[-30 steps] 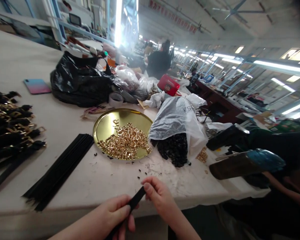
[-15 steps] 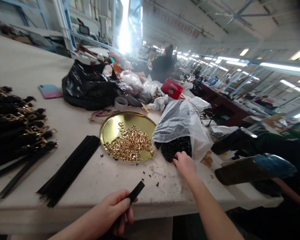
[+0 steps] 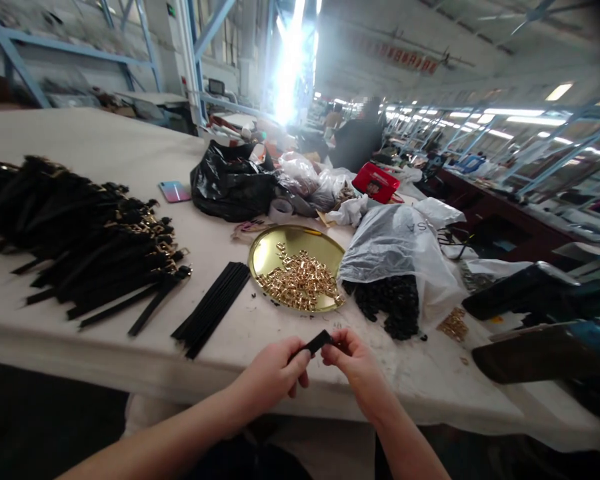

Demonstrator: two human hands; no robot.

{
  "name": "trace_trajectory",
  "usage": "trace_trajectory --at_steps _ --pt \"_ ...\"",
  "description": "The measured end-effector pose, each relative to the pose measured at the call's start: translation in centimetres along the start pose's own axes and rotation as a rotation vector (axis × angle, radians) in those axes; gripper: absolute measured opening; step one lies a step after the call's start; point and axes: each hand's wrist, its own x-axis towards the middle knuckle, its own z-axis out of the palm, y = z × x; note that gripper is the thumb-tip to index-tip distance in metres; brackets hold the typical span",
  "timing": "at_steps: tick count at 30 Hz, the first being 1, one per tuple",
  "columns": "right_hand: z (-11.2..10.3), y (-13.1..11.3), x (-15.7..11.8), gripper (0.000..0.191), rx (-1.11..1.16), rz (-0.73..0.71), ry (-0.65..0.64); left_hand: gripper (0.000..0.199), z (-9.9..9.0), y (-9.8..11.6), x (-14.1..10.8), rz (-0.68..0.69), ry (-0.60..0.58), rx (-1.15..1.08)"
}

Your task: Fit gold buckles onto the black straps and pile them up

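A short black strap [image 3: 316, 343] juts from my left hand [image 3: 279, 368], which is closed around it, thumb on top. My right hand [image 3: 356, 363] meets the strap's free end with thumb and fingers pinched together; whatever lies between those fingertips is too small and hidden to name. Beyond both hands, a round gold tray [image 3: 260, 248] carries a heap of small gold metal buckles [image 3: 303, 277]. To its right, many small black pieces [image 3: 393, 300] spill from the mouth of a translucent white plastic bag [image 3: 387, 243].
Left of the tray lie a bundle of black straps [image 3: 213, 307] and a large pile of black straps with gold buckles [image 3: 115, 247]. Farther back are a phone [image 3: 175, 192], a black plastic bag [image 3: 233, 183], a tape roll [image 3: 280, 211] and a red pouch [image 3: 376, 183]. Dark cylinders [image 3: 525, 353] stand at right.
My right hand has left the black pieces at the bag's mouth and come to the strap's end in my left hand. The view has swung left, showing more of the strap pile.
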Motion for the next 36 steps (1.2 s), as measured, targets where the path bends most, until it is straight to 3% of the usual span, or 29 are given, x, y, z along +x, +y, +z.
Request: trace_trajectory --at_steps 6,11,14,17,20,25,27,30,32,36 --pt "2.1 -0.3 -1.2 0.031 0.381 0.179 -0.018 0.028 -1.1 -0.4 -0.7 0.022 0.128 0.222" --pt "2.5 0.6 -1.0 0.026 0.546 0.215 0.129 0.028 -0.8 -0.9 -0.6 0.03 0.124 0.232" --pt "2.9 1.4 -1.1 0.024 0.466 0.136 0.205 0.029 -0.6 -0.9 -0.4 -0.001 0.096 0.24" --pt "3.0 1.8 -1.3 0.021 0.163 -0.046 0.239 0.026 -0.8 -0.5 -0.2 -0.035 0.024 0.279" --pt "2.7 1.9 -1.4 0.019 0.027 -0.114 0.209 0.028 -1.1 0.0 0.0 -0.044 -0.034 0.319" --pt "3.6 2.0 -1.1 0.045 0.387 0.123 0.077 0.04 -1.0 -0.2 0.4 -0.038 0.04 0.175" --pt "4.5 2.2 -1.2 0.05 0.408 0.156 0.013 0.045 -1.0 -0.5 0.6 -0.035 0.061 0.133" --pt "5.0 2.4 -1.0 0.046 0.259 0.109 -0.04 0.041 -1.5 -0.8 1.1 -0.043 0.061 0.124" --pt "4.1 2.1 0.1 0.04 0.084 -0.012 -0.027 0.036 -2.1 -0.8 1.4 -0.06 0.077 0.131" --pt "0.9 0.8 5.1 0.019 -0.55 -0.29 0.119 0.038 -2.8 -1.0 1.6 -0.115 0.094 0.074"
